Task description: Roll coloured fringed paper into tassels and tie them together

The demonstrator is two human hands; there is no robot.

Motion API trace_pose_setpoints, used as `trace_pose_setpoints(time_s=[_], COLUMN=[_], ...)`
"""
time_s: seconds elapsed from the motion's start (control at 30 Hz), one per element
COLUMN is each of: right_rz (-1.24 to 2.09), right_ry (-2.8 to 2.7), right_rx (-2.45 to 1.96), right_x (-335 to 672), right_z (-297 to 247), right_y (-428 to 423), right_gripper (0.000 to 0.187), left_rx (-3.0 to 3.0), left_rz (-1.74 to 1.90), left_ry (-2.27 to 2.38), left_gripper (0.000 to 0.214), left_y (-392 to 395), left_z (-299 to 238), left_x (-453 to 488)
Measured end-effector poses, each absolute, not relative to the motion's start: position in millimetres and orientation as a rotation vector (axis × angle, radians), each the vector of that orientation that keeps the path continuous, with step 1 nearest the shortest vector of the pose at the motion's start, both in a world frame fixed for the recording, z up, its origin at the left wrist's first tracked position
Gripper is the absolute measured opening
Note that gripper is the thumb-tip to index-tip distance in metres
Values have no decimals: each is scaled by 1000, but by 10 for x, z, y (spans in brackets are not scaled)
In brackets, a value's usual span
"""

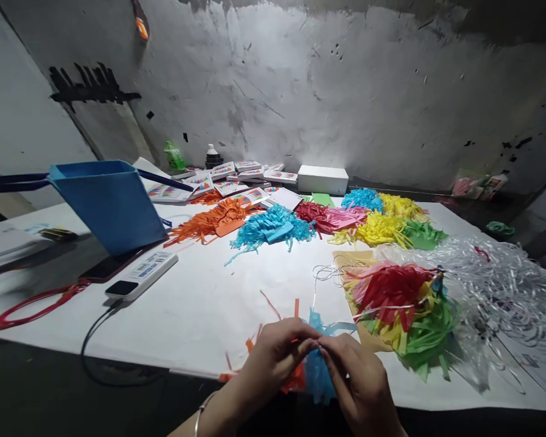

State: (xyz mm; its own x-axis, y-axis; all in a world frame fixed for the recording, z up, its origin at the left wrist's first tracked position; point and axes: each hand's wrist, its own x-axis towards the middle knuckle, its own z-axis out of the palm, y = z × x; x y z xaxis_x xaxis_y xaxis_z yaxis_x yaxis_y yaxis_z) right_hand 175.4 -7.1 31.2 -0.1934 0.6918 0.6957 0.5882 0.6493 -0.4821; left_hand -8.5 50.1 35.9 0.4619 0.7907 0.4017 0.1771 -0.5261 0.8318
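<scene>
At the table's front edge my left hand (279, 349) and my right hand (359, 367) meet fingertip to fingertip, both closed in a pinch. Between them is a blue tissue-paper tassel (319, 379), its fringe hanging below the fingers and a short part sticking up above. The exact spot they grip is hidden by the fingers. A white string (315, 294) runs from the tassel up the table. Orange paper fringe (295, 381) lies under and beside my left hand. To the right, a tied bunch of red, yellow and green tassels (395, 294) rests on brown paper.
Orange fringe (222, 218), blue fringe (275, 227) and yellow fringe (382, 227) lie in piles farther back. White string (505, 291) is heaped at right. At left stand a blue container (111, 206), a white device (143, 276) and its black cable (84, 340). A white box (323, 180) sits behind.
</scene>
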Motion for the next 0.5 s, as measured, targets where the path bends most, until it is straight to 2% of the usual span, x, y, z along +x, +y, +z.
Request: trace_pose_setpoints(time_s=[0.13, 0.3, 0.5], right_rz=[188, 280, 373], right_ry=[-1813, -1802, -1761], right_rx=[-1065, -1040, -1079], right_x=[1726, 1734, 1721], right_z=[309, 254, 212], right_y=[-16, -5, 15], right_gripper=[15, 17, 15], left_rx=[1807, 1702, 1449], left_rz=[1148, 1069, 1116], left_ry=[846, 824, 866], left_gripper=[28, 26, 35], left_y=[494, 523, 483], left_z=[350, 297, 287], left_x=[33, 4, 49])
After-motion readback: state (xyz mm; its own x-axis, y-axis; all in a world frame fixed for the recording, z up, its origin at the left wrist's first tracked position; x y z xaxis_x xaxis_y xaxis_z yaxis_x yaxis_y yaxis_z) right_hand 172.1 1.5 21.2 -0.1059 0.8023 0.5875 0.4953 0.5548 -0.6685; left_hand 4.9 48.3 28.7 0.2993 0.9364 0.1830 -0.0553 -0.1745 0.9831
